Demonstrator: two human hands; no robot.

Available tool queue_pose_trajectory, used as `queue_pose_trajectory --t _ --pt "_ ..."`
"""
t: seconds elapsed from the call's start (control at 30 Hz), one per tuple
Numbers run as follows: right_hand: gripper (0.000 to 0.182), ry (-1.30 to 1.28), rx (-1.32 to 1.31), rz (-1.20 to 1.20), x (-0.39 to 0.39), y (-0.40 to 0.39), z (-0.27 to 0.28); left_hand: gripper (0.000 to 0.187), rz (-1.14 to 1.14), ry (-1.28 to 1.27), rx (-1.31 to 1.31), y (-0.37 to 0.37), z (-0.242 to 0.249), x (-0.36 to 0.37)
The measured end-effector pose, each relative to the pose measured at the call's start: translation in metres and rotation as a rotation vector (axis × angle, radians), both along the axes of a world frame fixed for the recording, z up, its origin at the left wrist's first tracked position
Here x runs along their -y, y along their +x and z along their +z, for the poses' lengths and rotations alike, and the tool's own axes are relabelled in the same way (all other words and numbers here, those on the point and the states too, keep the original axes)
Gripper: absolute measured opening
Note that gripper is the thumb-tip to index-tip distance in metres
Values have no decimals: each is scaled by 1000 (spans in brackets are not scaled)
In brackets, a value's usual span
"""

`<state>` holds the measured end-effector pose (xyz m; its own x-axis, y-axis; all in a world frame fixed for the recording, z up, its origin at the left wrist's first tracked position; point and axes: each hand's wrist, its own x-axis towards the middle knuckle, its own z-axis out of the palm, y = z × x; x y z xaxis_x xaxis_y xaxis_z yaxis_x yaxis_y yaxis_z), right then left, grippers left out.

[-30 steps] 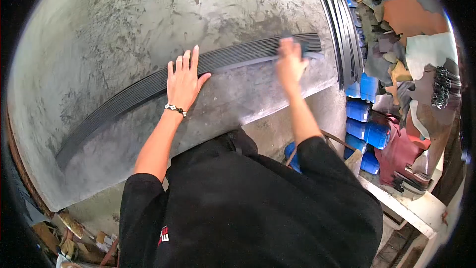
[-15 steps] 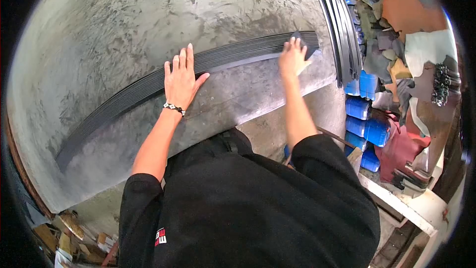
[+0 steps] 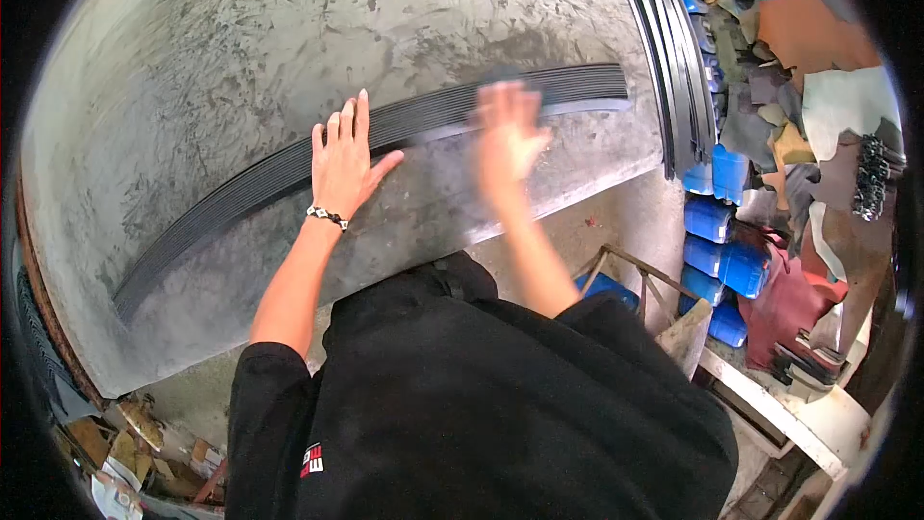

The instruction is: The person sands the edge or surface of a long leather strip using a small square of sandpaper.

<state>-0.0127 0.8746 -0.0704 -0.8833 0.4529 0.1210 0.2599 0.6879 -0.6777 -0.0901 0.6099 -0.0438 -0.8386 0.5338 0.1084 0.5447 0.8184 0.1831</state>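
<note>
A row of long, thin black strips lies side by side on the grey tabletop, bowed in the wide lens. My left hand rests flat on the middle of the strips, fingers stretched out, thumb apart, a beaded bracelet on the wrist. Farther right, my right hand is smeared by motion over the strips. Beneath its fingers a dark flat pad shows as a blur; its material cannot be made out. The right ends of the strips extend past this hand.
More long black strips hang or lie along the table's right edge. Beyond are blue plastic containers and a heap of leather-like pieces. A metal frame stands near my right side. Scraps and cardboard lie at lower left.
My right hand has swept left along the strips with the dark pad, from near their right end. My left hand stays flat in about the same place.
</note>
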Motion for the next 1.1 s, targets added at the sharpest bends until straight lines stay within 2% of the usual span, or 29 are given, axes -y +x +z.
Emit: queue_pose_trajectory --t 0.03,0.07,0.1,0.13,0.2,0.23,0.27,0.33,0.37,0.47,0.5,0.53,0.6,0.63,0.7,0.77,0.8,0.9,0.93,1.0,1.03,1.1 --pt "48 795 231 168 75 6 34 105 -1 -32 -10 -1 -5 1" --pt "56 583 97 327 111 21 15 105 -8 -65 -15 3 -7 2" --pt "59 566 61 402 122 27 20 105 -21 -113 -9 3 -6 3" --pt "60 620 74 387 100 22 24 105 -10 -77 -20 1 -6 1" --pt "63 711 115 365 5 13 41 105 12 -18 -24 5 -5 0" --pt "62 906 109 254 -49 10 35 104 13 -7 -31 5 -5 0" --pt "50 537 311 111 -94 2 51 103 18 -6 -29 8 -5 0" --pt "40 672 244 -163 -152 -9 -3 103 26 -1 -31 6 -2 -2" --pt "44 644 491 -231 -97 -18 34 103 34 -6 -51 7 -3 -3" --pt "55 796 236 225 60 7 15 106 49 6 -2 7 -4 -4" --pt "58 532 176 391 105 20 28 106 31 -42 -28 5 -7 -1" --pt "55 556 1 416 116 31 17 106 27 -16 -31 5 -6 -2" --pt "55 581 131 502 60 17 48 105 35 34 -40 6 -4 -2" --pt "57 615 59 389 21 16 49 105 41 12 -56 6 -4 -2" --pt "58 587 211 190 -87 5 42 105 44 19 -48 6 -5 -2" --pt "52 625 245 -176 -158 0 -3 105 47 32 19 6 -3 -2" --pt "51 644 261 -229 -123 -11 9 106 51 43 7 7 -2 -2" --pt "46 750 207 152 65 -3 34 106 30 111 14 6 1 2" --pt "44 709 166 258 100 4 41 102 21 142 54 3 8 12" --pt "44 607 124 337 97 7 41 95 -6 208 129 -2 21 36" --pt "45 560 97 379 86 4 42 79 82 298 157 -7 16 56" --pt "44 672 116 279 34 -5 42 44 211 349 87 -19 -5 109"
